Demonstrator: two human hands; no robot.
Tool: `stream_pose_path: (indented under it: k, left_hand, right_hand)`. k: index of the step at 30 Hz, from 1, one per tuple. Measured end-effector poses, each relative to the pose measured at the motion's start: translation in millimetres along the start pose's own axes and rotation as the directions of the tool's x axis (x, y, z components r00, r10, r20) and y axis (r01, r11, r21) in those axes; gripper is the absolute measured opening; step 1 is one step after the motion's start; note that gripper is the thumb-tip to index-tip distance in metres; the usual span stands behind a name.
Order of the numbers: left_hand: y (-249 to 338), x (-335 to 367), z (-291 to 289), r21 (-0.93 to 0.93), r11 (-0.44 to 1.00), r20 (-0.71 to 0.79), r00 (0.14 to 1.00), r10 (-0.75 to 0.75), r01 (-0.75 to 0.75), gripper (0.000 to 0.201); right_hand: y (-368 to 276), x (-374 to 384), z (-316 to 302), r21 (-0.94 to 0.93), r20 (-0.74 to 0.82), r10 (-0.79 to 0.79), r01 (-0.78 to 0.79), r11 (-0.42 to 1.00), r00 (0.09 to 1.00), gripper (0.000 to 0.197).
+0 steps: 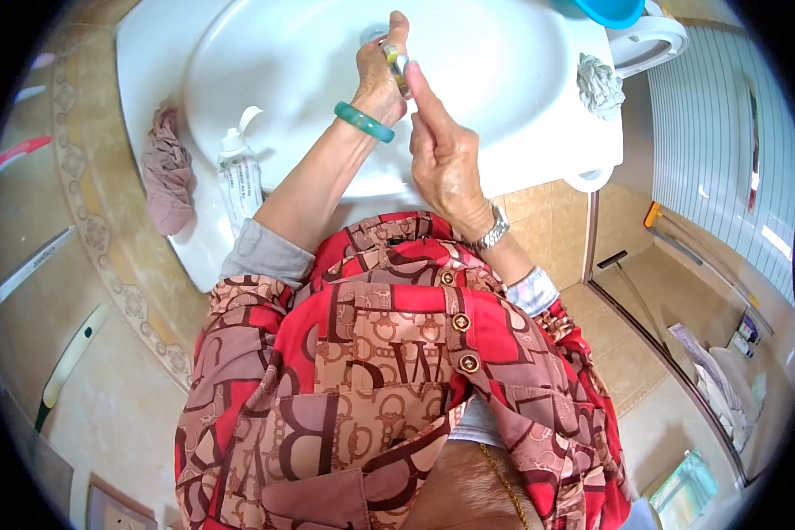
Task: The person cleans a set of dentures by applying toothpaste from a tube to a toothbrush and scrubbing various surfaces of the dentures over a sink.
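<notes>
Over the white washbasin (539, 53), my left hand (378, 84) is closed around a small, slim thing (397, 67) with yellow, white and silvery patches. Its kind is too small to make out. A green bangle (364, 122) circles my left wrist. From the right, my right hand (450, 168) reaches in with its index fingertip at the slim thing's edge. Its other fingers are curled, and whatever they may hold is hidden. A metal-banded watch (495, 226) is on my right wrist.
On the basin's left rim stand a white bottle (240, 181) with dark print and a crumpled dusty-pink cloth (167, 172). A pale mesh puff (600, 87) lies on the right rim. Beyond are a blue tub (611, 9), a toilet (652, 44) and a floor squeegee (632, 287).
</notes>
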State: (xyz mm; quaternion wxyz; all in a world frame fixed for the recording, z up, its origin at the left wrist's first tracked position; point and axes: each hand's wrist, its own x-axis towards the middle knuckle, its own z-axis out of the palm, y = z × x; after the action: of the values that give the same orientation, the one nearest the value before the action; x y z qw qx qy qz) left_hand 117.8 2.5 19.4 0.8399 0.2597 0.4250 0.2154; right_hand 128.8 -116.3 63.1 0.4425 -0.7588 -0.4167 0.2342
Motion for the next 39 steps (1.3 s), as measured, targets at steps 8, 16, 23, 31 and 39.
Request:
stream_pose_path:
  k: [8,16,23,31,39]
  left_hand:
    - [-1,1,3,0.029,0.996,-0.119,0.989,0.083,-0.08,0.044]
    - [-7,3,-3,-0.004,0.994,-0.057,0.992,0.109,-0.11,0.043]
    - [-15,7,-7,-0.013,0.991,-0.017,0.991,0.13,-0.131,0.042]
    - [-13,1,-7,0.019,0.99,-0.014,0.99,0.143,-0.142,0.041]
    - [-12,3,-9,0.009,0.995,-0.041,0.994,0.098,-0.098,0.042]
  right_hand:
    - [3,1,4,-0.166,-0.021,-0.112,0.107,0.98,0.994,0.061]
    - [8,6,5,-0.12,-0.027,-0.13,0.126,0.985,0.991,0.058]
    - [0,13,2,-0.113,0.013,-0.038,0.039,0.993,0.999,0.06]
    - [0,9,1,-0.147,0.023,-0.056,0.059,0.987,0.998,0.057]
    - [5,9,2,-0.12,0.016,-0.09,0.091,0.989,0.996,0.06]
